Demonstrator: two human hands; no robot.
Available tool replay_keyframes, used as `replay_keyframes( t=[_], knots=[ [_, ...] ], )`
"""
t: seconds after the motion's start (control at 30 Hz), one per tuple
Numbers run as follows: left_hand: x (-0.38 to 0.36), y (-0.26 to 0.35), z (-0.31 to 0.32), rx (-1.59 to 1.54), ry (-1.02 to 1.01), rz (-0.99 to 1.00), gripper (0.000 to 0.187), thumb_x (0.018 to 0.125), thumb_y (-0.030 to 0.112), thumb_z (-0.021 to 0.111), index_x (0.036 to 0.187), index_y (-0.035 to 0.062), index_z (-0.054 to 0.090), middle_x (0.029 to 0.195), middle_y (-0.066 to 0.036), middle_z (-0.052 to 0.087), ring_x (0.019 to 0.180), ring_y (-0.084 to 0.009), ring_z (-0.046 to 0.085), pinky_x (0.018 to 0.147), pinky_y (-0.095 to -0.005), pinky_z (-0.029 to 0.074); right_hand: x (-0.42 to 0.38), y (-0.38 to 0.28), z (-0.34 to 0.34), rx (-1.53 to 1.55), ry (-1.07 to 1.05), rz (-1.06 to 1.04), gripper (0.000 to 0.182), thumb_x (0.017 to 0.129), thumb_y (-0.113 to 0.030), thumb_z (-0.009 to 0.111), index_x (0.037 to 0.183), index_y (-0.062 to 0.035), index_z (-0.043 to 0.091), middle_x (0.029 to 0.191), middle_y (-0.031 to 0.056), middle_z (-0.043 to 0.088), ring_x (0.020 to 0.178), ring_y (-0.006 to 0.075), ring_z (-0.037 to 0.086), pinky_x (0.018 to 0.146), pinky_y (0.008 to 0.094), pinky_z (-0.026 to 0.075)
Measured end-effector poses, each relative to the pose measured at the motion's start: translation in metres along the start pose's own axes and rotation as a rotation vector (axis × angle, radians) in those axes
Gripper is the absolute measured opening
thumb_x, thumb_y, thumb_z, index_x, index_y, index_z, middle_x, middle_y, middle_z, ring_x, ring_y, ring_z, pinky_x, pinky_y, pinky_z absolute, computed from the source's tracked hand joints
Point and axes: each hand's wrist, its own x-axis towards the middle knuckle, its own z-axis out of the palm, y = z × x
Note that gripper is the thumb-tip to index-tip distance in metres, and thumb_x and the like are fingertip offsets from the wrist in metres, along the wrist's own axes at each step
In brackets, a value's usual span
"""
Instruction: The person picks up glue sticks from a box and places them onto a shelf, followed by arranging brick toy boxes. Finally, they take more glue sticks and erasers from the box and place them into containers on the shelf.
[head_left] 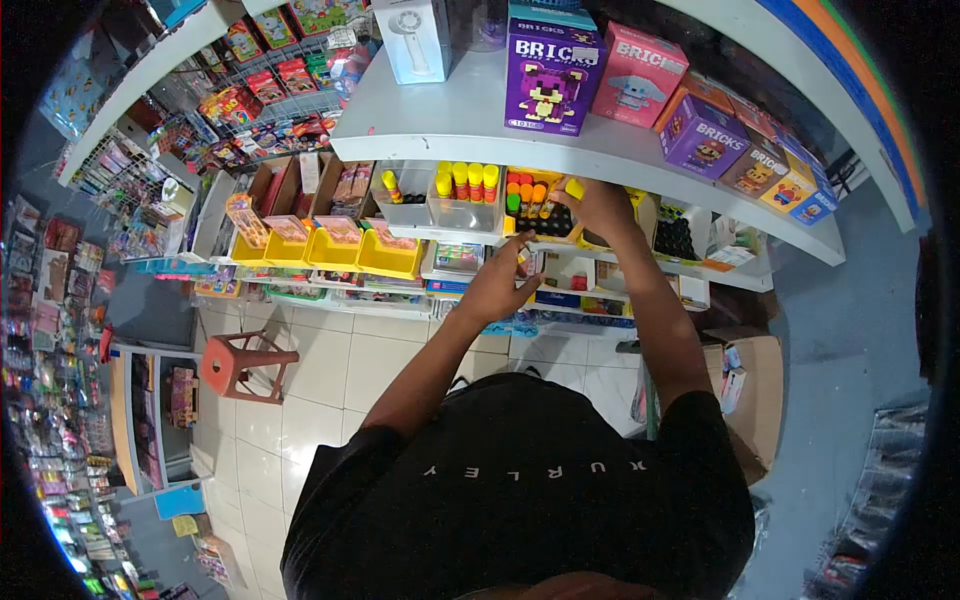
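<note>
If my right grip [602,212] loosens, the yellow-capped tube [574,188] could slip; a careless swing might topple the orange-capped tubes [526,190] in the yellow bin [560,239]. The yellow-capped tube sits over that bin's right side, seemingly pinched in my right grip, which partly hides it. My right arm stretches forward; my left grip [497,282] hovers lower, thumb and fingers apart.

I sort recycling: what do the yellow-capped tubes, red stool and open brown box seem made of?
Yellow-capped tubes: probably smooth plastic; even, bright caps.
Red stool: likely moulded plastic, satin; seat and legs share one colour.
Open brown box: apparently matte cardboard; plain, dull panels.
</note>
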Motion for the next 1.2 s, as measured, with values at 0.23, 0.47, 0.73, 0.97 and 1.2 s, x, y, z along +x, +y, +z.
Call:
replay_keyframes(
  t=[0.23, 0.47, 0.73, 0.97, 1.2],
  knots=[
    [0.001, -0.012, -0.001, -0.02, -0.028, 0.022, 0.069, 0.087, 0.02, 0.069, 0.143, 0.0005, 0.033, 0.136, -0.025, 0.049, 0.093, -0.0317, 0.064, 0.083, -0.0388, 0.053, 0.003, -0.004, -0.001, -0.038, -0.073, -0.009, 0.02, 0.081, -0.026, 0.074, 0.096, -0.0144, 0.069, 0.112, 0.013, 0.063, 0.106, 0.0328, 0.06, 0.089, 0.0459, 0.048],
    [0.003, -0.011, -0.005, 0.009, -0.035, 0.02, 0.067, 0.088, 0.021, 0.068, 0.143, 0.0015, 0.035, 0.133, -0.026, 0.051, 0.09, -0.0313, 0.064, 0.082, -0.0387, 0.052, 0.008, -0.005, 0.0, -0.174, -0.137, -0.058, 0.021, 0.078, -0.014, 0.072, 0.098, -0.0149, 0.07, 0.114, 0.0134, 0.062, 0.11, 0.034, 0.057, 0.092, 0.0464, 0.047],
    [0.005, -0.01, -0.003, -0.25, -0.081, -0.064, 0.048, 0.09, 0.007, 0.066, 0.131, 0.0047, 0.04, 0.129, -0.018, 0.052, 0.091, -0.018, 0.066, 0.076, -0.0331, 0.056, 0.009, -0.005, -0.004, -0.103, -0.144, -0.018, 0.024, 0.081, -0.027, 0.074, 0.102, -0.0149, 0.071, 0.107, 0.0144, 0.065, 0.103, 0.0338, 0.061, 0.09, 0.0455, 0.048],
    [0.005, -0.008, 0.006, -0.794, 0.048, 0.13, 0.027, 0.09, -0.008, 0.058, 0.097, 0.0082, 0.036, 0.13, -0.013, 0.052, 0.094, -0.0141, 0.062, 0.079, -0.0288, 0.054, -0.042, -0.02, -0.019, 0.332, 0.153, -0.029, 0.027, 0.083, -0.03, 0.075, 0.096, -0.0075, 0.069, 0.092, 0.0107, 0.068, 0.087, 0.0249, 0.065, 0.076, 0.0356, 0.051],
    [-0.003, 0.003, 0.018, -0.865, -0.127, 0.033, 0.026, 0.091, -0.003, 0.062, 0.097, 0.0074, 0.038, 0.111, -0.013, 0.061, 0.089, -0.0168, 0.064, 0.078, -0.0314, 0.056, -0.09, -0.026, 0.006, 2.118, -0.161, 0.343, 0.018, 0.095, -0.024, 0.053, 0.103, -0.0084, 0.054, 0.097, 0.0073, 0.052, 0.084, 0.0186, 0.052, 0.071, 0.0316, 0.045]
  ],
)
